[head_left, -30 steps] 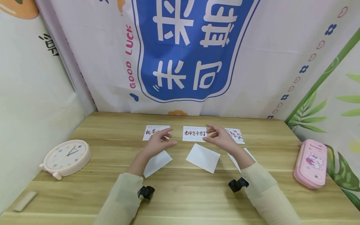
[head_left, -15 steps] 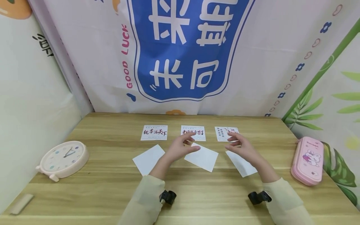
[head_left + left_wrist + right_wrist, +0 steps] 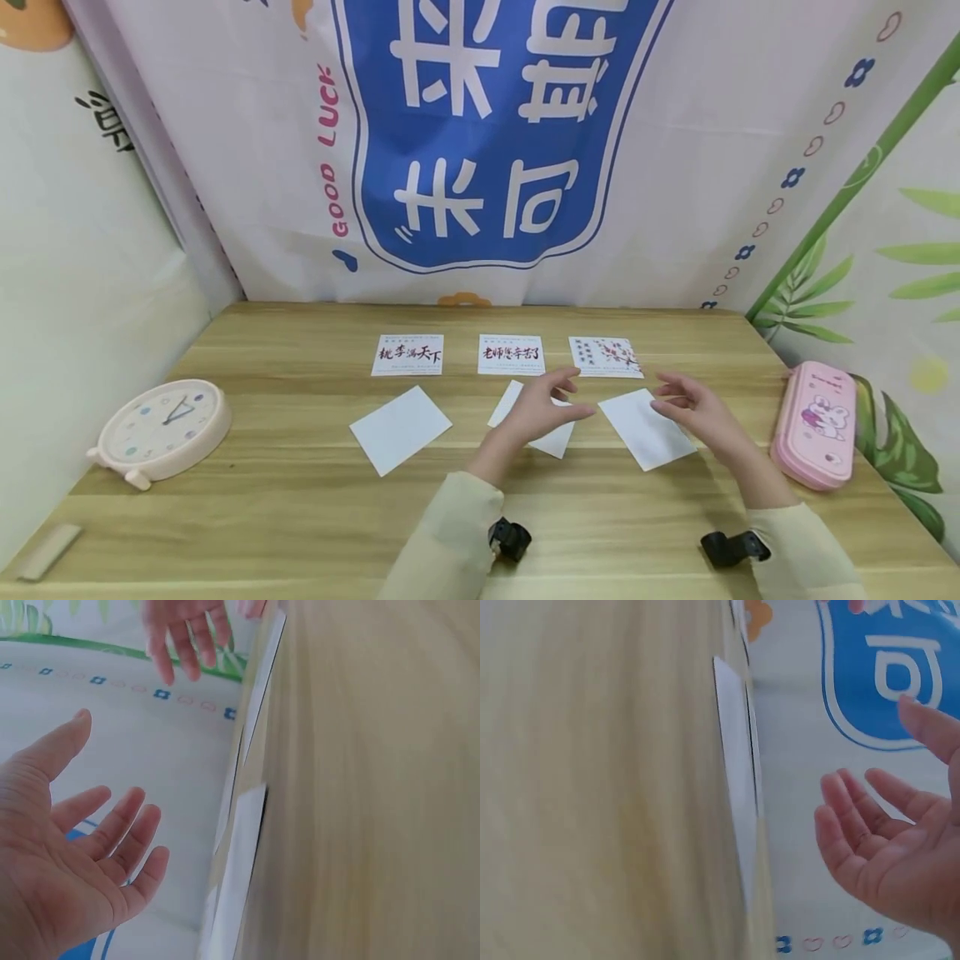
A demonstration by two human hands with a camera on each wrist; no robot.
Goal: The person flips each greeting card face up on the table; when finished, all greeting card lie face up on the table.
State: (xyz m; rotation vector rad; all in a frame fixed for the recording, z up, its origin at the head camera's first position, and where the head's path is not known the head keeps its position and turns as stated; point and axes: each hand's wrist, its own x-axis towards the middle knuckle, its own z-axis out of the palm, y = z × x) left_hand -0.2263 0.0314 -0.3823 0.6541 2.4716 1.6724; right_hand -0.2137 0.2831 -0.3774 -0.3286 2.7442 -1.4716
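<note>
My left hand (image 3: 536, 408) hovers over the middle blank white card (image 3: 558, 439), partly covering it, its fingers loosely bent with nothing between them. Above the right edge of the right blank card (image 3: 641, 429) hangs my right hand (image 3: 697, 412), also holding nothing. A third blank card (image 3: 401, 429) lies tilted at the left. Behind these sit three printed cards in a row: one with dark red characters (image 3: 407, 356), a second with red characters (image 3: 511, 356), and one with a red blossom print (image 3: 606, 357). In the left wrist view, the left palm (image 3: 75, 877) shows with fingers spread apart.
A pale round clock (image 3: 161, 429) stands at the left of the wooden table (image 3: 300, 517). At the right lies a pink pencil case (image 3: 816, 425). A small beige bar (image 3: 49, 552) is near the front left edge. A printed cloth (image 3: 675, 208) hangs behind the table.
Both hands have moved to the right and slightly nearer. The left hand has gone from above the left cards to the middle blank card. All cards stay on the table.
</note>
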